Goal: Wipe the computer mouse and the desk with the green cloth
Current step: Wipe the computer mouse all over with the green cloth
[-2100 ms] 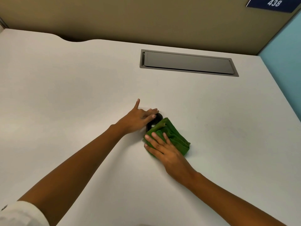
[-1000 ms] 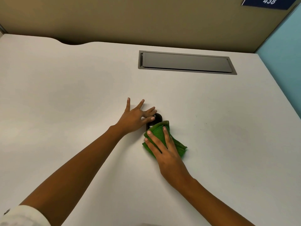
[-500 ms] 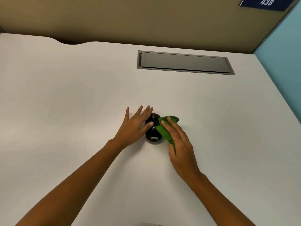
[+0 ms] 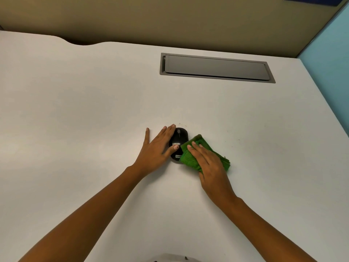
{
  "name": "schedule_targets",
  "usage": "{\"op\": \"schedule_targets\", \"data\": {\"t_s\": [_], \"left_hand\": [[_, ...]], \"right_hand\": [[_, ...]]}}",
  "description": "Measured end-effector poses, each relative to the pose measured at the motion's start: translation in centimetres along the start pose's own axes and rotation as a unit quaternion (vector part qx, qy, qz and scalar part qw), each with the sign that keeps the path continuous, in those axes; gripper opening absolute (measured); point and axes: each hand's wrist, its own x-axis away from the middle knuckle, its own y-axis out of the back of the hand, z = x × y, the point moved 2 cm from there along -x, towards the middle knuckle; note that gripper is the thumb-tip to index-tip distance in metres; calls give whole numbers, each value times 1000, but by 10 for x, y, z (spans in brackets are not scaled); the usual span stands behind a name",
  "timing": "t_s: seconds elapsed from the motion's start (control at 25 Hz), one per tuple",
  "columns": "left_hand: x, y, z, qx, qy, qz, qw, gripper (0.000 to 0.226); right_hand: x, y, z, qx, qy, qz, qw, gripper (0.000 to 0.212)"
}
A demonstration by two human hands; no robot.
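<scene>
The left hand lies flat and released against the black mouse on the white counter; the right hand, fingers extended, presses the green cloth against the mouse's right side.

A glossy sheen is shown on the small black plastic computer mouse; a coarse, fuzzy weave is seen on the folded green cloth; the white desk top appears smooth and matt, its grey rectangular cable hatch satin-finished

Grey cable hatch closed; blue sign top right, cropped.
</scene>
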Motion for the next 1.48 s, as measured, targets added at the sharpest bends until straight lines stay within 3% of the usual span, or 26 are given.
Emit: {"op": "schedule_targets", "data": {"t_s": [0.12, 0.2, 0.32, 0.4, 0.48, 0.6, 1.12, 1.24, 1.36, 1.48], "left_hand": [[-1, 0, 2, -7, 3, 20, 1000, 66], [0, 0, 5, -29, -1, 43, 999, 73], [6, -3, 6, -60, -19, 32, 997, 86], [8, -4, 5, -54, -23, 13, 998, 87], [8, -5, 4, -52, -27, -4, 998, 86], [7, -4, 3, -55, -38, -15, 998, 86], [9, -5, 5, -69, -43, -41, 996, 96], [8, -5, 5, -68, -41, -33, 996, 96], [7, -5, 6, -62, -37, -31, 997, 93], [8, -6, 6, -52, -39, -35, 997, 93]], "right_hand": [[17, 6, -6, 27, 24, 6, 999, 67], [15, 11, -7, -43, -28, -16, 999, 70], [-8, 15, 1, -175, -140, -108, 969, 69], [-31, 14, 11, -208, -156, -109, 960, 67], [-53, 10, 19, -190, -157, -54, 968, 66], [-70, 2, 22, -76, -159, 8, 984, 62], [6, 0, 35, 27, -116, -21, 993, 57], [22, 6, 35, -13, -86, -8, 996, 57], [-3, 19, 25, -90, -132, -46, 986, 62], [-49, 18, 15, -33, -145, -38, 988, 62]]}}
